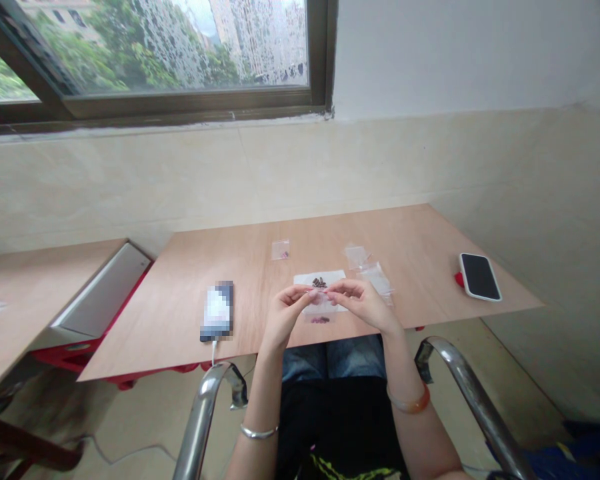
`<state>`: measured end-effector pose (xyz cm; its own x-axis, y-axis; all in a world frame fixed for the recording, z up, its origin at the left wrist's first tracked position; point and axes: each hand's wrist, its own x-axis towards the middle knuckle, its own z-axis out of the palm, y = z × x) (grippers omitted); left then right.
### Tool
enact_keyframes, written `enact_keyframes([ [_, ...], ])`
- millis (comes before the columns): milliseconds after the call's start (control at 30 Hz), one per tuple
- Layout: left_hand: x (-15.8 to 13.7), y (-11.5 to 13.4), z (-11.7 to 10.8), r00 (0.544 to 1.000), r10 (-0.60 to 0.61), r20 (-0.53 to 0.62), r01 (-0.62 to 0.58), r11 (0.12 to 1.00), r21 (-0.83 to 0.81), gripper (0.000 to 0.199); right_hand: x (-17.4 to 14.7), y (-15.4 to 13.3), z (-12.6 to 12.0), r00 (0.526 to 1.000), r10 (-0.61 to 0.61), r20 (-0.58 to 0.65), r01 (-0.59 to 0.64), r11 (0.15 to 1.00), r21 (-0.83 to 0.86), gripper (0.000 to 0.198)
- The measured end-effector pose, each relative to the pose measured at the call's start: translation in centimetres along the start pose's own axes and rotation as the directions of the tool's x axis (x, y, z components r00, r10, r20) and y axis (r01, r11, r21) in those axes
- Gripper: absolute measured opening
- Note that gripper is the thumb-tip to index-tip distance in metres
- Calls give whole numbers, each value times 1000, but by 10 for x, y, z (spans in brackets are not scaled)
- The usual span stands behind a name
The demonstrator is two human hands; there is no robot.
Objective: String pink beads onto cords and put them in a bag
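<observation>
Clear bag [322, 309], one, is near the front edge of the table [220, 257], pinched at its top by the nearly closed left hand [289, 308] and right hand [364, 304]; two phones [481, 277] flank it.

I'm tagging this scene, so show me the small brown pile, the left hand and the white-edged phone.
Small brown pile [319, 283]: head view, middle of the pile.
Left hand [286, 307]: head view, middle of the hand.
White-edged phone [481, 277]: head view, dark screen.
</observation>
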<state>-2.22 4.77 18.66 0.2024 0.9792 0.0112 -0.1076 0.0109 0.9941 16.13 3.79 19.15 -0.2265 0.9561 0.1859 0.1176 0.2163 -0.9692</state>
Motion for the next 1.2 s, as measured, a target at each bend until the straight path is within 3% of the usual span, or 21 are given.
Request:
enact_keyframes([
  [133, 0, 0, 1, 999, 8, -37, -8, 1000, 9, 17, 1, -2, 4, 999, -17, -41, 18, 1000, 21, 17],
  [300, -2, 4, 5, 996, 32, -89, -28, 999, 42, 17, 4, 4, 14, 975, 63, -213, -29, 987, 159, 22],
  [500, -3, 5, 8, 987, 106, -118, -89, 986, 139, 21, 5, 2, 20, 936, 27, -351, 42, 982, 186, 27],
  [733, -4, 5, 7, 984, 151, -94, -130, 971, 201, 23, 3, -6, 20, 932, 32, -362, 57, 971, 232, 30],
  [867, -6, 12, 8, 981, 148, -126, -125, 977, 172, 23, 3, -6, 19, 954, 96, -285, 3, 944, 329, 38],
  [1000, -8, 17, 7, 981, 148, -123, -130, 981, 142, 18, 2, -5, 18, 962, 117, -248, -33, 947, 318, 23],
  [1200, -9, 13, 6, 983, 179, -31, -167, 960, 226, 17, 1, -8, 23, 969, 49, -243, 23, 959, 284, 14],
])
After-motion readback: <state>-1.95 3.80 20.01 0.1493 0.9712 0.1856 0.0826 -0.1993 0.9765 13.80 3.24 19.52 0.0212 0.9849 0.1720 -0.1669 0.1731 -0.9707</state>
